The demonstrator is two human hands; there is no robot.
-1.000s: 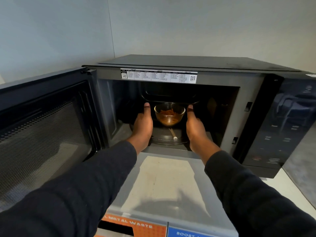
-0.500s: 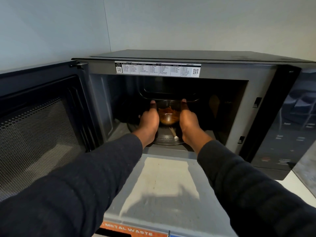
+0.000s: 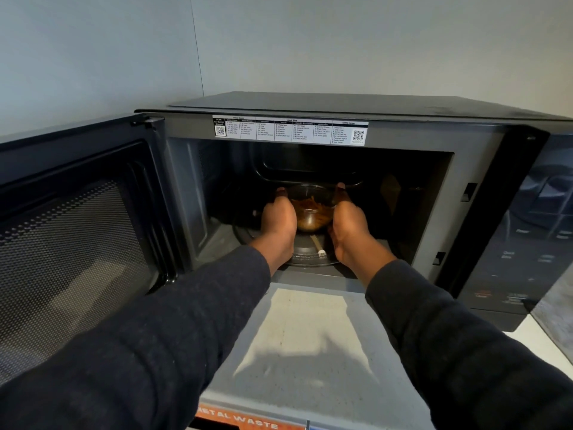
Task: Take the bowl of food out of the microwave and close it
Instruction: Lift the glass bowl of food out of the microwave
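Pale grey walls (image 3: 93,57) meet in a corner behind a black microwave (image 3: 341,103) standing on a speckled grey bench (image 3: 310,336). Door (image 3: 77,228) of the microwave: swung fully open to the left, its perforated inner screen facing the camera. Control panel (image 3: 533,237): dark and glossy, on the right of the cavity. Label (image 3: 290,130): white strip with small print and two square codes, fixed above the cavity opening. Sleeves (image 3: 155,352): dark, reaching from the lower corners into the cavity. Glass turntable (image 3: 307,256): round, lying on the cavity floor, with a pale strip showing beneath it. Left hand (image 3: 279,221) and right hand (image 3: 348,225): inside the cavity, one at each side of the bowl (image 3: 311,212), palms pressed to its walls and thumbs up along its rim, so that each grip is closed on the bowl. Bowl: clear glass, upright, at the centre of the cavity above the turntable; whether its base touches the turntable cannot be told. Food (image 3: 308,206): orange-brown strips inside the bowl.
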